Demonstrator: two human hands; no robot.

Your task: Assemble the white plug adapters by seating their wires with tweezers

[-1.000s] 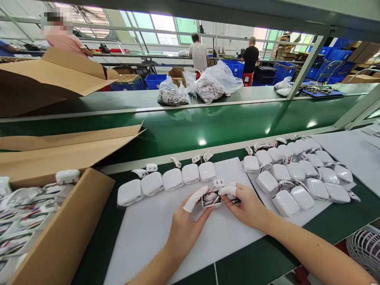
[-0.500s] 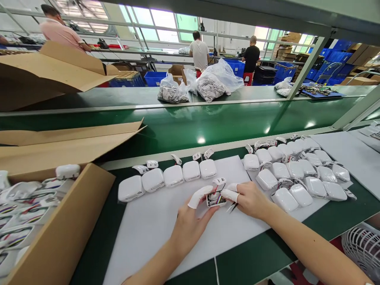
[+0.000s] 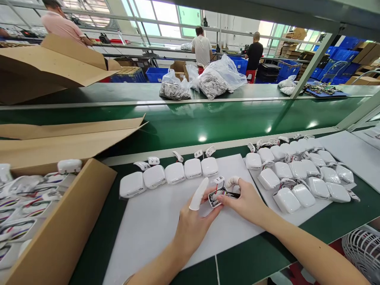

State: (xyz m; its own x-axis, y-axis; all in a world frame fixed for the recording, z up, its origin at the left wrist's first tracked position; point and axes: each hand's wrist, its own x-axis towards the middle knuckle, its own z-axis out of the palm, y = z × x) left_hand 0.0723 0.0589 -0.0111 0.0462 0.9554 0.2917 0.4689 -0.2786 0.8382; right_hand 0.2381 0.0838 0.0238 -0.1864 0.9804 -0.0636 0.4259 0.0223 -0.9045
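Observation:
My left hand [image 3: 194, 221] holds a small open white casing [image 3: 216, 196] with coloured wires inside, over the white mat [image 3: 154, 229]; its index finger wears a white cot and points up. My right hand [image 3: 246, 201] pinches dark tweezers [image 3: 233, 194] at the casing's wires, a white cot on one finger. A row of several closed white casings [image 3: 173, 173] lies just beyond my hands.
An open cardboard box [image 3: 56, 221] of wired parts stands at the left. A pile of white casings [image 3: 299, 174] lies at the right. Beyond is a green conveyor belt [image 3: 190, 122], plastic bags [image 3: 208, 83] and other people at far benches. A white fan grille [image 3: 362, 249] sits low right.
My left index finger has lifted to point upward, and my right hand has brought the tweezers onto the casing's wires. The view has shifted slightly.

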